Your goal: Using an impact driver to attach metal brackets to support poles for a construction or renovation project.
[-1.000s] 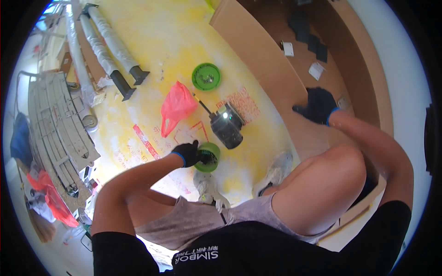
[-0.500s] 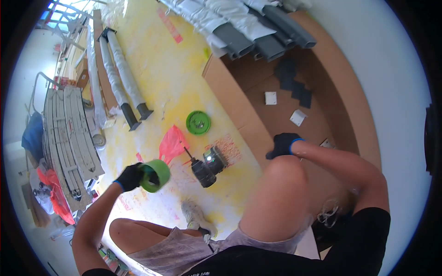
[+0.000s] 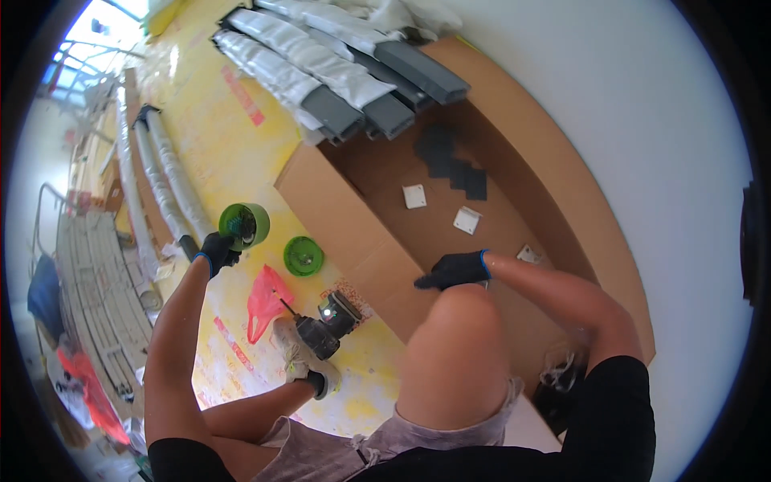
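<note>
In my gloved left hand [image 3: 218, 251], closed round its side, is a green cylindrical tub [image 3: 244, 226], tilted with its mouth showing and dark contents inside. Below and to its right, a round green lid or shallow dish [image 3: 303, 255] lies on the floor with small pieces in it. My gloved right hand [image 3: 454, 271] is just above my raised knee, by the edge of a long cardboard box [image 3: 341, 205]. Its fingers stretch leftward, and I see nothing held. Inside the box lie white square brackets [image 3: 467, 220] and dark flat plates [image 3: 450, 161].
A cordless drill [image 3: 321, 325] with a lit lamp rests on the floor near my foot, beside a pink plastic bag [image 3: 267, 301]. Wrapped grey metal tubes [image 3: 353, 100] lie across the box's far end. More wrapped posts [image 3: 173, 181] and a folded ladder-like frame [image 3: 92, 281] lie left.
My left hand has carried the green tub upward and farther from me. The right hand's fingers now reach out straighter. The whole view has shifted, and my left foot now shows beside the drill.
</note>
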Motion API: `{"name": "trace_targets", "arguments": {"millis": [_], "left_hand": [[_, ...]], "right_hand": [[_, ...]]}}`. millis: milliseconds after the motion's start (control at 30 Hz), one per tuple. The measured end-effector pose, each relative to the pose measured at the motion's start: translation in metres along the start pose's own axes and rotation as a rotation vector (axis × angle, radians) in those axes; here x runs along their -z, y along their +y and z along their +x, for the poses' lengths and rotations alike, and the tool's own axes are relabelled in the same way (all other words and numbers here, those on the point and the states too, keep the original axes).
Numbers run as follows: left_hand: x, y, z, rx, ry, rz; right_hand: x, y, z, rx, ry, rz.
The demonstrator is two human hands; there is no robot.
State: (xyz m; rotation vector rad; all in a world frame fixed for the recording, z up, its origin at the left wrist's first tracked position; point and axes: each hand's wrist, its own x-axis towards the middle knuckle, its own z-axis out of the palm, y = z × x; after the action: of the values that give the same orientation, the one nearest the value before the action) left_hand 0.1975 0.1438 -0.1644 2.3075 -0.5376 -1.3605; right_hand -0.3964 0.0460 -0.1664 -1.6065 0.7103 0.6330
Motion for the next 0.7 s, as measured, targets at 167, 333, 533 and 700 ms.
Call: {"name": "trace_targets", "arguments": {"millis": [167, 333, 533, 700], "left_hand": [[-0.053, 0.004, 0.080, 0.109, -0.105, -0.053], [-0.067, -0.009, 0.097, 0.076, 0.030, -0.213], [-0.094, 0.017, -0.089, 0.153, 0.110, -0.120], [-0.104, -0.049, -0.223, 0.450, -0.213, -0.314]], "right_hand": [[-0.018, 0.012, -0.017, -0.185, -0.089, 0.586], [-0.004, 0.007, -0.032, -0.083, -0.029, 0.495], [0.009, -0.039, -0.046, -0.103, 0.190, 0.053], [0.004, -0.076, -0.023, -0.132, 0.284, -0.433]]}}
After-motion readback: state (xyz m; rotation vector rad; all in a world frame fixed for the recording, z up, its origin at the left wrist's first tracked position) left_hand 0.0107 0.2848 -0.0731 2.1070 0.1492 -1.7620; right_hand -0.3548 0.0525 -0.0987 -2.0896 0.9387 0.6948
